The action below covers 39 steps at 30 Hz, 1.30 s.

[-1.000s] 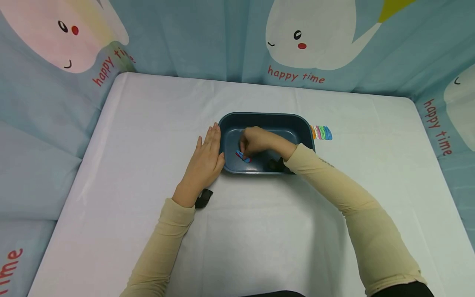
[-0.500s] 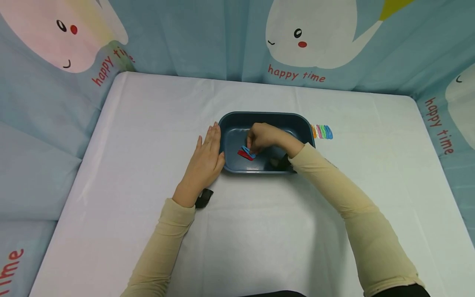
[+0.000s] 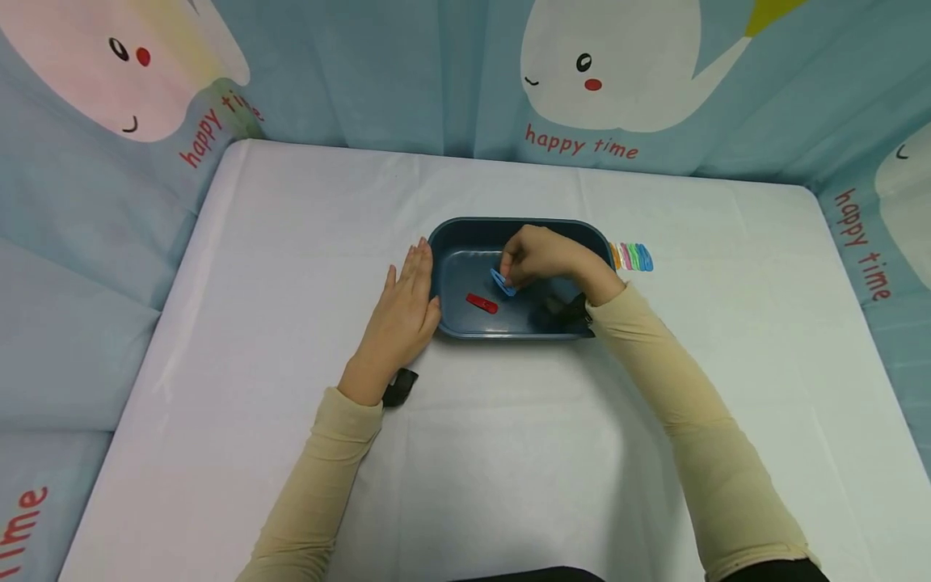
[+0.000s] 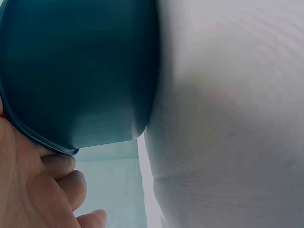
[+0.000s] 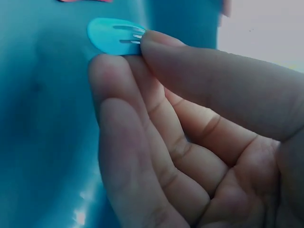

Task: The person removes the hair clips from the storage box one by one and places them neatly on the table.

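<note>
A blue snap hair clip [image 3: 502,283] is pinched between the thumb and fingers of my right hand [image 3: 541,257], above the floor of a dark blue tray [image 3: 524,334]. In the right wrist view the rounded end of the hair clip [image 5: 107,38] sticks out past the fingertips. On the tray floor, to the left of that hand, lies a red hair clip [image 3: 482,303]. My left hand [image 3: 403,311] rests along the tray's left end with its fingers straight. The left wrist view shows those fingers [image 4: 52,190] against the tray's rim.
Just outside the tray's right end, a row of several coloured hair clips [image 3: 633,257] lies on the white tablecloth [image 3: 509,453]. A light blue curtain [image 3: 393,73] with whale prints hangs behind the table. The right sleeve [image 3: 676,396] passes over the tray's front right corner.
The right hand has lifted the blue hair clip off the red one and moved it right and toward the back. The red clip now lies fully visible. The left hand has not moved.
</note>
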Each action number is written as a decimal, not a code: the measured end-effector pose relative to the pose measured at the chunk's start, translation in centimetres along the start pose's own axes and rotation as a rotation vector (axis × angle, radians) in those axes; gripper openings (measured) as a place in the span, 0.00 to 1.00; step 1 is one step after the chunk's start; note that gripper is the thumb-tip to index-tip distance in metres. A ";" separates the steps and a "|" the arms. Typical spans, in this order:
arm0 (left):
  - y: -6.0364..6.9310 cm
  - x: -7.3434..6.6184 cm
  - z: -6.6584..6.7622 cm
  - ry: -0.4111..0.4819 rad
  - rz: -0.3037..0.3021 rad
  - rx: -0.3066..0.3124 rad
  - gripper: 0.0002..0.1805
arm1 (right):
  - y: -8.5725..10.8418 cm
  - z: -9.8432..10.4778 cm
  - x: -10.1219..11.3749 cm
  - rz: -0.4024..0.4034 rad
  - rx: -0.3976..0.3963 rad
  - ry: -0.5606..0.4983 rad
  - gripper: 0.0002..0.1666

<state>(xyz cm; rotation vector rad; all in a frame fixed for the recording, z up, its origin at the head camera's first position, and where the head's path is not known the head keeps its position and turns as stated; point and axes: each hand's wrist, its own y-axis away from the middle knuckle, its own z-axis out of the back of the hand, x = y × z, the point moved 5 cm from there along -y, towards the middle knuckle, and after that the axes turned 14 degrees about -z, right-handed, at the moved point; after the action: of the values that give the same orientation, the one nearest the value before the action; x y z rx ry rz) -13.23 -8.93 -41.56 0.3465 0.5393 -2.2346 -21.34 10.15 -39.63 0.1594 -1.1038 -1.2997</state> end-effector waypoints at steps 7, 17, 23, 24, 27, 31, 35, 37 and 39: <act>-0.3 0.2 0.1 0.006 0.008 0.004 0.36 | 2.1 2.0 -0.5 0.104 -0.083 -0.056 0.03; 0.2 0.3 0.5 -0.007 0.012 -0.017 0.36 | 5.6 3.8 -2.7 0.157 -0.195 -0.245 0.05; 0.1 -0.2 0.3 -0.004 -0.015 -0.063 0.36 | 7.3 4.4 -5.1 0.188 -0.225 -0.348 0.07; 0.1 -0.3 0.2 -0.003 -0.020 -0.063 0.36 | 7.6 4.5 -5.5 0.191 -0.228 -0.359 0.07; 0.1 -0.7 -0.5 0.002 -0.028 -0.063 0.36 | 8.2 4.5 -6.6 0.197 -0.242 -0.370 0.07; -0.1 -0.7 -0.6 -0.003 -0.033 -0.099 0.36 | 8.4 4.8 -7.3 0.203 -0.259 -0.389 0.08; 0.1 -0.4 -0.2 -0.018 -0.037 -0.131 0.36 | 8.1 4.7 -7.5 0.202 -0.248 -0.406 0.10; 0.3 -0.3 0.0 -0.022 -0.040 -0.130 0.36 | 8.1 4.7 -7.6 0.204 -0.247 -0.407 0.09; 0.3 -0.1 0.3 -0.025 -0.040 -0.120 0.35 | 8.0 4.9 -7.5 0.214 -0.256 -0.404 0.09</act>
<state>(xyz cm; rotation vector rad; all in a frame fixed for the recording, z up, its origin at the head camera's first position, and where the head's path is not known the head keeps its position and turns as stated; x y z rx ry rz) -12.96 -9.12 -41.35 0.2479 0.6684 -2.2301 -18.38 21.26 -36.14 -0.4191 -1.2402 -1.2954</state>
